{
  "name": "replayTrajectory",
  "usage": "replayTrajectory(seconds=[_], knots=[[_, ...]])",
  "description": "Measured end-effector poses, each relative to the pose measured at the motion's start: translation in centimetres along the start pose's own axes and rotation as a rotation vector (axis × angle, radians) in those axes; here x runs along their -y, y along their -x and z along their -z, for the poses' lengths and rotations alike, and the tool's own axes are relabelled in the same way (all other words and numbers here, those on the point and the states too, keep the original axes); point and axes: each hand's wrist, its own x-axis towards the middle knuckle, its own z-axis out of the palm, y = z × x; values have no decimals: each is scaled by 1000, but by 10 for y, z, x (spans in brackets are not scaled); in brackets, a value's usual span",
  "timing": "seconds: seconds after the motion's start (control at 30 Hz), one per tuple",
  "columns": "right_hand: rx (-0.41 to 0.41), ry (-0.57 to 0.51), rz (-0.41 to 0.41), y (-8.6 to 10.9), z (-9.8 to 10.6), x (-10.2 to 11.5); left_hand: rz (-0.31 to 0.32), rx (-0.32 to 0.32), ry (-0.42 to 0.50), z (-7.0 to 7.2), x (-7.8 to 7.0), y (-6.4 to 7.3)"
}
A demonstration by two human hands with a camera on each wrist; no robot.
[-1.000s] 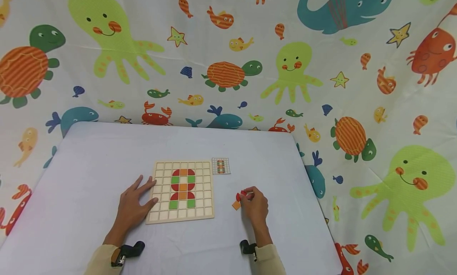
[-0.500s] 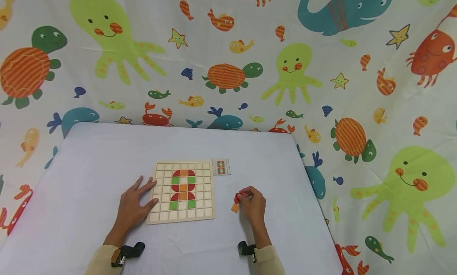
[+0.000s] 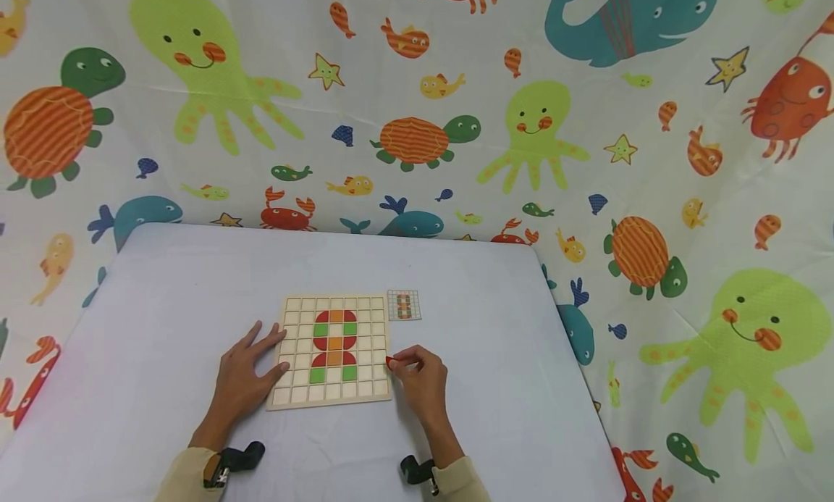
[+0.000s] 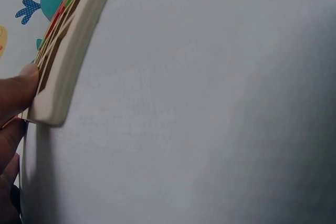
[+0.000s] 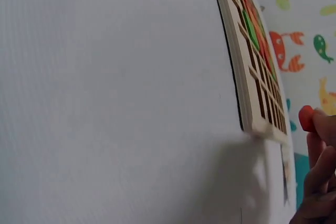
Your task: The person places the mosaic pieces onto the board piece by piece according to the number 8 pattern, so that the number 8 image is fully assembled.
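Note:
A square wooden grid board [image 3: 329,402] lies on the white table, with red rounded, orange and green tiles [image 3: 335,343] set in its middle columns. My left hand [image 3: 239,371] rests at the board's left edge, fingers spread; in the left wrist view the thumb [image 4: 21,87] lies on the rim. Between thumb and fingertips my right hand [image 3: 423,382] pinches a small red tile [image 3: 390,362], right by the board's right edge. The right wrist view shows this red tile [image 5: 306,118] above the board's corner. The spot where loose tiles lay is covered by the right hand.
A small printed pattern card [image 3: 405,306] lies by the board's upper right corner. Behind the table [image 3: 508,314] hangs a curtain [image 3: 449,45] printed with sea animals. Each wrist wears a black camera [image 3: 242,455].
My right hand has picked up a red tile from beside the orange one and carried it left to the board's edge. The left hand has stayed in place.

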Motion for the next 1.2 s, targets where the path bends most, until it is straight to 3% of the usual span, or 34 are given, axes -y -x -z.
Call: replayTrajectory(seconds=[0.37,0.73,1.2], knots=[[177,-45,-32,25,-45,26,2,2,-4,0,0,0],[211,135,-14,36,-76,36,-13,-12,-7,1,0,-2],[220,270,122,39,-95,38,0,5,-12,-1,3,0]])
